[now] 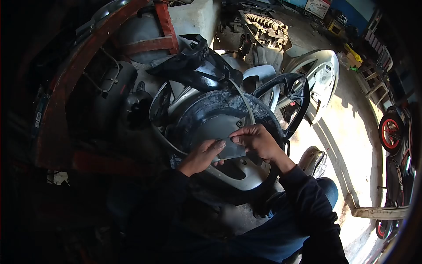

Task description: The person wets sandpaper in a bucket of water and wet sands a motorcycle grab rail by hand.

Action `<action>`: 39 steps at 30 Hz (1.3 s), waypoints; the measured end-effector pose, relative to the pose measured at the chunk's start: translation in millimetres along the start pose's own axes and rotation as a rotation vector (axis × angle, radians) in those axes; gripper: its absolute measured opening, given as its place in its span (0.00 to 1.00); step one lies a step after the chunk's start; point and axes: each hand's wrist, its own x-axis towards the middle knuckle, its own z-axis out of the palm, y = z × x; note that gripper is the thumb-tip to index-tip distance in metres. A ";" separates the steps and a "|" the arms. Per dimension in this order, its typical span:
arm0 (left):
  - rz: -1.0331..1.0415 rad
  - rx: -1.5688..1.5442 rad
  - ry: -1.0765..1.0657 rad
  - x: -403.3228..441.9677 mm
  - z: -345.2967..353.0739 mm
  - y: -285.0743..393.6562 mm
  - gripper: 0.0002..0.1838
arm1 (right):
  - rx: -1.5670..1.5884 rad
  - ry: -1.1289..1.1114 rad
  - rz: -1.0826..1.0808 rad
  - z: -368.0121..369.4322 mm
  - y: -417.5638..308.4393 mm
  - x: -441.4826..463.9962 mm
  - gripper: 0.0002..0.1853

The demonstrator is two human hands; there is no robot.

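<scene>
A grey plastic panel (220,132) lies over a large black round tub or tyre (211,100) in front of me. My left hand (203,156) grips the panel's lower left edge, thumb on top and fingers beneath. Pinched at the panel's right side, my right hand (255,141) has thumb and index finger closed on something too small to make out. Below the hands is a silver curved fairing piece (252,176) with an oval opening. A glossy black plastic part (198,66) rests at the far side of the round black object.
A red metal frame (72,75) stands at the left, with a dark cylinder (116,86) behind it. Silver fairings (323,83) and a coil spring part (268,26) lie beyond. At the right are a motorcycle (395,163) and a wooden plank (380,213).
</scene>
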 end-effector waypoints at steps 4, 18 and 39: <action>0.044 0.093 -0.017 -0.8 -0.9 -2.5 0.23 | 0.045 -0.001 0.072 -0.1 -0.4 0.2 0.08; -0.008 0.118 0.029 -3.2 3.2 -2.2 0.22 | -0.122 -0.051 0.084 4.5 5.1 0.3 0.08; 0.093 0.325 0.226 -0.2 4.1 -2.0 0.25 | -0.272 0.035 -0.408 15.3 2.3 -6.8 0.21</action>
